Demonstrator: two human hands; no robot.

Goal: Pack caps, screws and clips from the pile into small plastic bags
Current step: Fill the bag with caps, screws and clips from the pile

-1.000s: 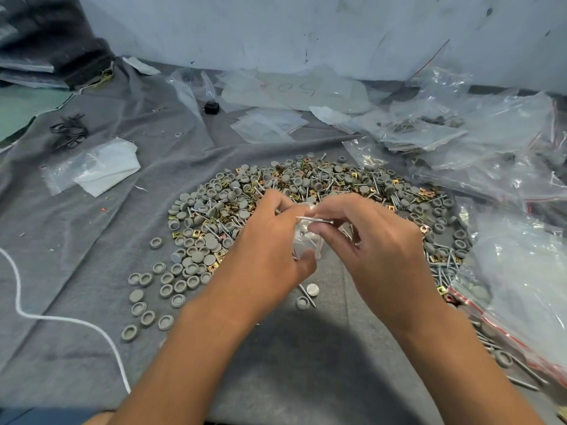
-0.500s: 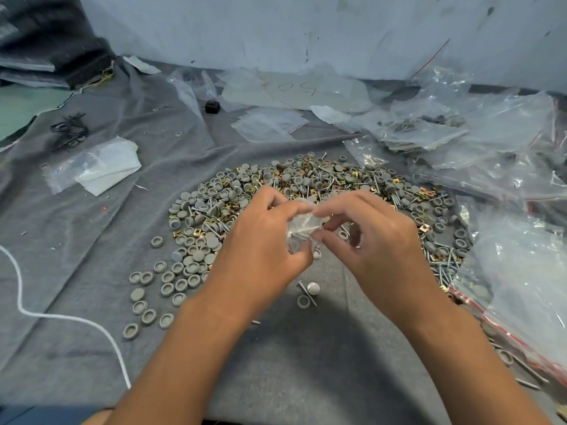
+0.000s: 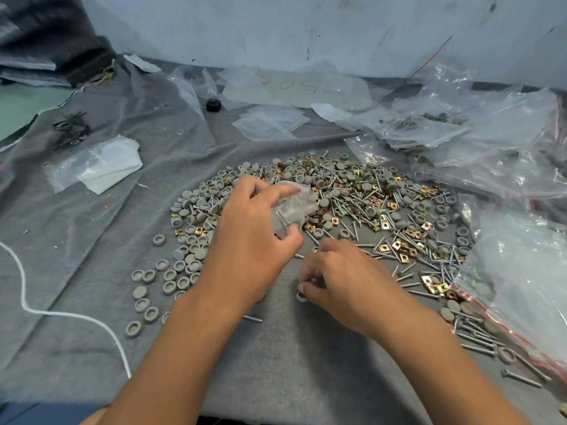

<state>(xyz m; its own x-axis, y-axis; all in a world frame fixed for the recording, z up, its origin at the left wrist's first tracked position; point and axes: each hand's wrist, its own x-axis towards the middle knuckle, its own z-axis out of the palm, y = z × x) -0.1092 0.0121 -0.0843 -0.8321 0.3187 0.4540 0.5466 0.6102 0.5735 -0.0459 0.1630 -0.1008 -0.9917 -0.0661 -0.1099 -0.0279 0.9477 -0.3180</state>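
Note:
A wide pile [image 3: 362, 204] of grey caps, long screws and brass clips spreads over the grey cloth [image 3: 276, 357]. My left hand [image 3: 251, 240] holds a small clear plastic bag [image 3: 294, 204] above the pile's near edge, thumb and fingers pinching it; a screw shows inside. My right hand [image 3: 340, 280] is down on the cloth just below, fingers curled, pinching a grey cap [image 3: 301, 296] at its fingertips. Loose caps [image 3: 153, 286] lie to the left of my left forearm.
Flat empty small bags [image 3: 270, 121] lie at the back centre. Heaps of filled clear bags [image 3: 478, 124] cover the back right, and a large red-striped bag [image 3: 527, 277] lies at the right edge. A white cord [image 3: 61, 314] crosses the left; a bagged white sheet [image 3: 101, 164] lies left.
My right hand left the bag and dropped to the cloth, where it now pinches a cap. My left hand lifted the bag slightly up and away, holding it alone.

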